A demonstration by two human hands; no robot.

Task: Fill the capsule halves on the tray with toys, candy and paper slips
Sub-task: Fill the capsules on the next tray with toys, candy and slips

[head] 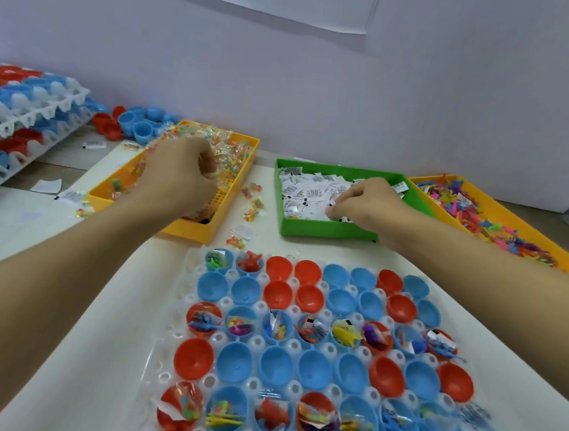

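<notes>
A clear tray in front of me holds rows of red and blue capsule halves. Some rows hold toys, candy and slips; others are bare. My left hand is curled over the yellow candy bin, its fingers closed among the wrapped candies; whether it grips any is hidden. My right hand reaches into the green bin, pinching the white paper slips. A second yellow bin at the right holds colourful plastic toys.
Stacked trays of closed capsules stand at the far left. Loose capsule halves lie behind the candy bin. Several stray candies and slips are scattered between the bins. A wall rises right behind the table.
</notes>
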